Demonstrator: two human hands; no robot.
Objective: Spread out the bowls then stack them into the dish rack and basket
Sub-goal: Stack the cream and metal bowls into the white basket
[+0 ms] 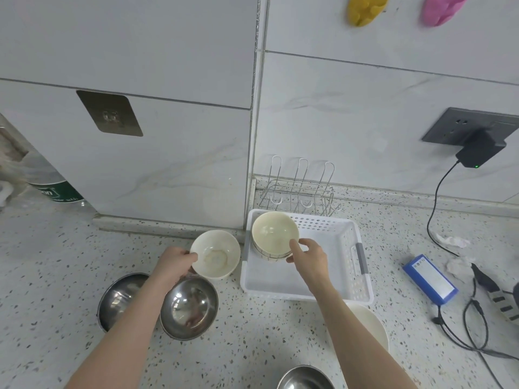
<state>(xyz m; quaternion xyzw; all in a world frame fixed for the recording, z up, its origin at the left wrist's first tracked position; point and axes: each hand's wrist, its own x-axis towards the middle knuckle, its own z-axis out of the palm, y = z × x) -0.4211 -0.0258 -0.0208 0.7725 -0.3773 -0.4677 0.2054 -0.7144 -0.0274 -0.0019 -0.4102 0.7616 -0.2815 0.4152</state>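
A speckled stone desk (pixel 56 262) sits in a corner with pale grey wall tiles behind it. A white plastic basket (pixel 348 248) with little holes lies on the desk near the corner, and a wire dish rack (pixel 300 189) stands just behind it by the wall.

The right hand (pixel 310 258) reaches into the basket. Its grip is closed on the rim of a cream bowl (pixel 272 231), thumb inside and fingers under the edge. That bowl sits on top of another one in the basket's back left part.

The left hand (pixel 175 262) has its grip pinched on the rim of a white bowl (pixel 217 254). This bowl is on the desk just left of the basket, close to the wall.

Two shiny metal bowls (pixel 191 307) sit side by side on the desk under the left arm. One more white bowl (pixel 370 327) peeks out from behind the right arm, in front of the basket. Another metal bowl (pixel 304 379) shows at the bottom edge.

Off to the right, a black charger (pixel 480 148) is plugged into a wall socket, and a blue battery pack (pixel 429 277) lies on the desk.
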